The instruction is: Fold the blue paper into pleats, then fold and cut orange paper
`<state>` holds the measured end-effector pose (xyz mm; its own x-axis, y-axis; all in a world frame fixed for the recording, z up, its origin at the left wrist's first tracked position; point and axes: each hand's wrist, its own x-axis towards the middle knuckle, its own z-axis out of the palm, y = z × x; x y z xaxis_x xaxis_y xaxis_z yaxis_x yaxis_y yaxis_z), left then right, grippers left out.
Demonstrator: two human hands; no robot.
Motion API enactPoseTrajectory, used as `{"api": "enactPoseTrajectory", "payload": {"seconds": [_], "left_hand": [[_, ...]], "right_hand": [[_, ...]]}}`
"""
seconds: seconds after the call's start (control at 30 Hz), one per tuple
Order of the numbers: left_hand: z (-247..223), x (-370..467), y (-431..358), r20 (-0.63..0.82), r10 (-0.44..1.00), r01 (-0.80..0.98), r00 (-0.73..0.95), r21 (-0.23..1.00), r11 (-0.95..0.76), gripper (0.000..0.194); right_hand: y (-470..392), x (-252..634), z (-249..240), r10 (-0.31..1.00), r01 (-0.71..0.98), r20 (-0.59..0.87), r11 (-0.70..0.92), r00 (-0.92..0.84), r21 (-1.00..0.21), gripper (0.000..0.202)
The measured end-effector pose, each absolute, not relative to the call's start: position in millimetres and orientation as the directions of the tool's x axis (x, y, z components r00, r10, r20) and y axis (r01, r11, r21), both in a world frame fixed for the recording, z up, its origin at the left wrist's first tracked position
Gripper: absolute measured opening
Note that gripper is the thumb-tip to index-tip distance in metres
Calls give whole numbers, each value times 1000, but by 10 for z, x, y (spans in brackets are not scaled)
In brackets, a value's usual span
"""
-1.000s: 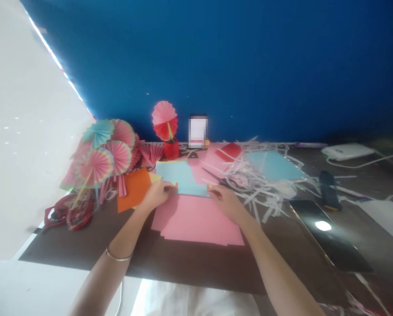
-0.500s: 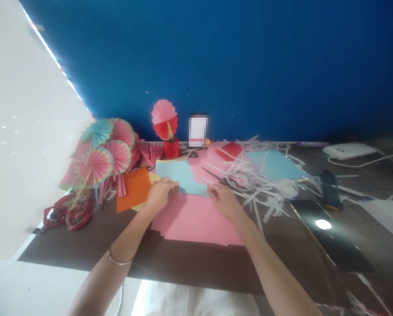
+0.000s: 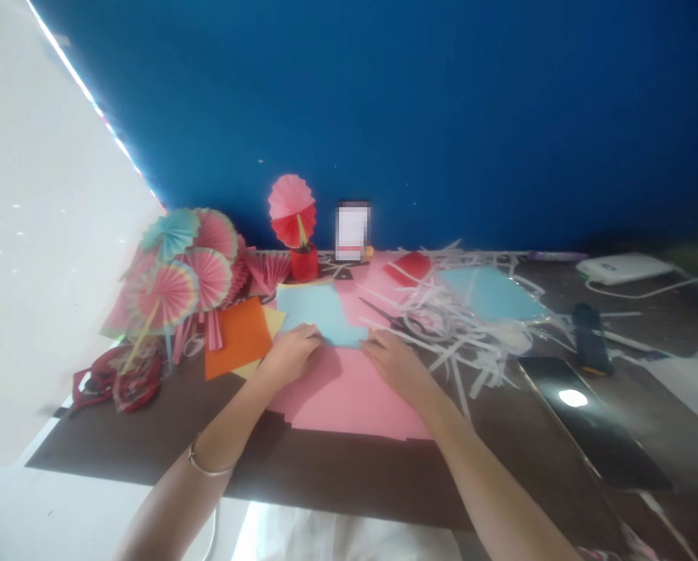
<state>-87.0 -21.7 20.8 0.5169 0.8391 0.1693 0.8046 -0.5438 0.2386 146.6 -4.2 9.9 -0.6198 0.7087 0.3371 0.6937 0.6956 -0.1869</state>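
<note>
Red is the small pot (image 3: 304, 265) near the blue wall (image 3: 419, 117), and in it stands a pleated paper flower (image 3: 291, 209), pink in its upper half and red in its lower; the bottom of the pot's inside cannot be seen. Light-blue paper (image 3: 319, 308) lies in front of the person, between the two hands, its near edge over the pink sheets (image 3: 354, 401). The left hand (image 3: 290, 354) is at the left near corner of this paper and the right hand (image 3: 396, 362) at the right one, both with curled fingers. One cannot tell whether the thumbs pinch the edge or only press it, because the hands cover this place. Beside the left hand lies an orange sheet (image 3: 237, 339); near the right hand, scissors (image 3: 381, 313) rest by white paper strips (image 3: 483, 354).
</note>
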Motion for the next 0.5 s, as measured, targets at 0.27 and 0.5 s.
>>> {"api": "enactPoseTrajectory", "payload": {"seconds": [0.27, 0.5], "left_hand": [[287, -851, -234, 145, 802, 795, 579, 117, -595, 27], [280, -747, -262, 150, 803, 789, 577, 153, -595, 25]], "right_hand": [[-26, 1454, 105, 650, 649, 312, 751, -693, -125, 27], [-138, 1387, -39, 689, 669, 297, 720, -661, -184, 44]]}}
